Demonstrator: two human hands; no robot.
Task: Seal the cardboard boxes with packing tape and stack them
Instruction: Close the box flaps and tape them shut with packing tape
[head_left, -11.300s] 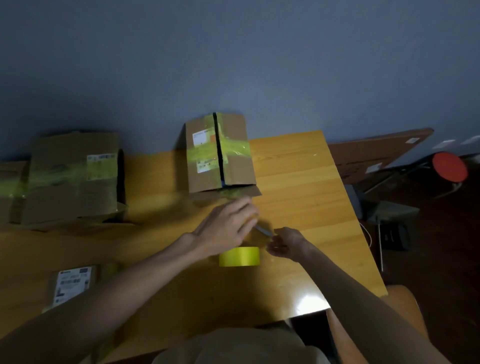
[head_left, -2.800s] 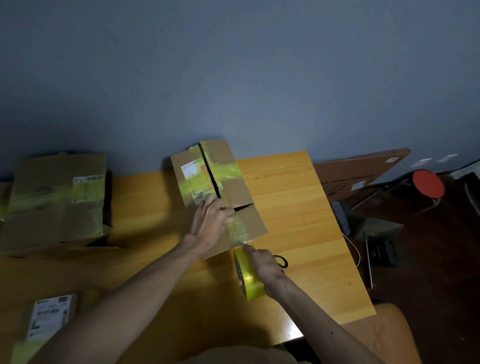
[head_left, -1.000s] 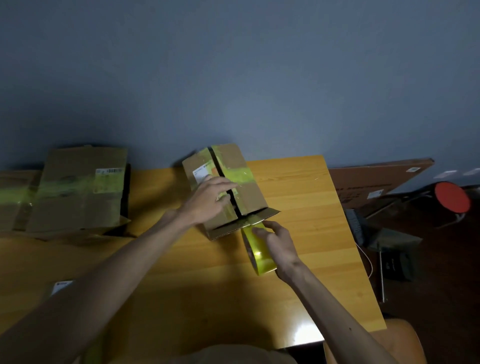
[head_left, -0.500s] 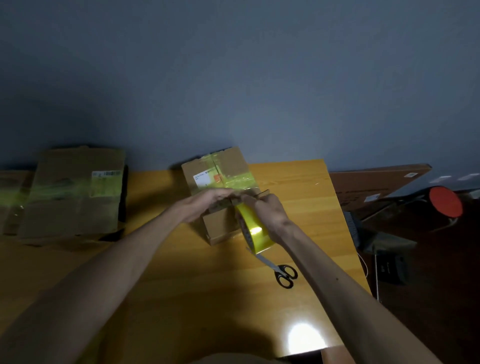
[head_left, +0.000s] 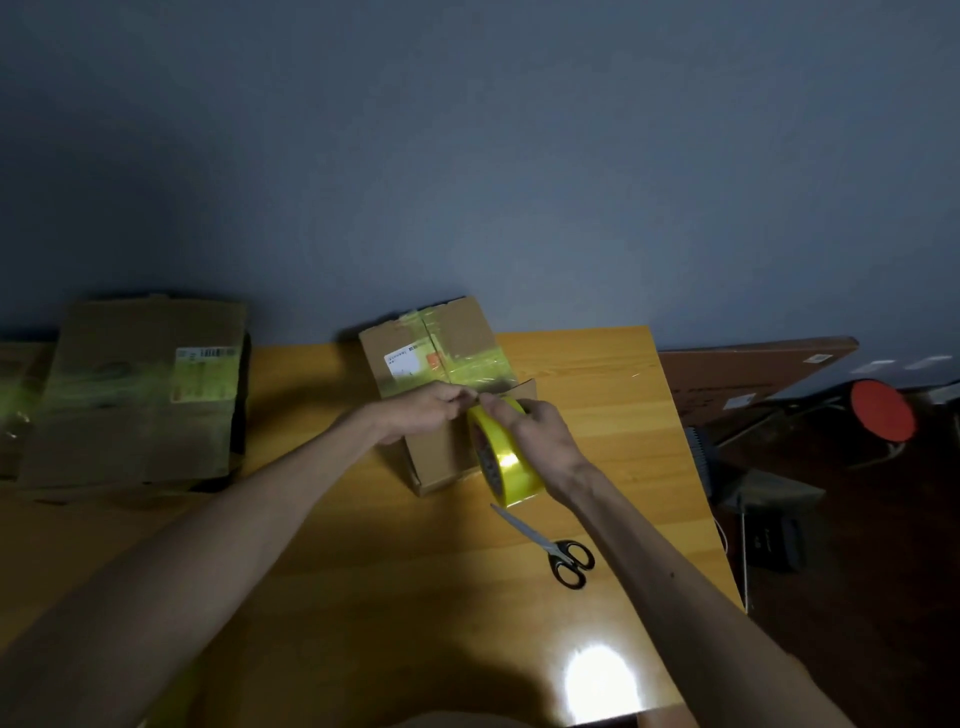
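A small cardboard box (head_left: 441, 358) with yellow tape and a white label stands at the back middle of the wooden table (head_left: 363, 571). My right hand (head_left: 535, 436) grips a roll of yellow packing tape (head_left: 506, 462) on edge, right in front of the box. My left hand (head_left: 426, 410) pinches at the top of the roll, near the box's front top edge. Whether it holds the tape's free end is too small to tell.
Black-handled scissors (head_left: 550, 548) lie on the table in front of the roll. A larger taped box (head_left: 140, 389) stands at the back left. Off the table's right edge are a brown board (head_left: 743, 371), a red stool (head_left: 883, 410) and dark clutter on the floor.
Over the last second my right hand lifted the roll from the table up to the box's front top edge. My left hand slid from the box top to meet it, and the scissors came into view.
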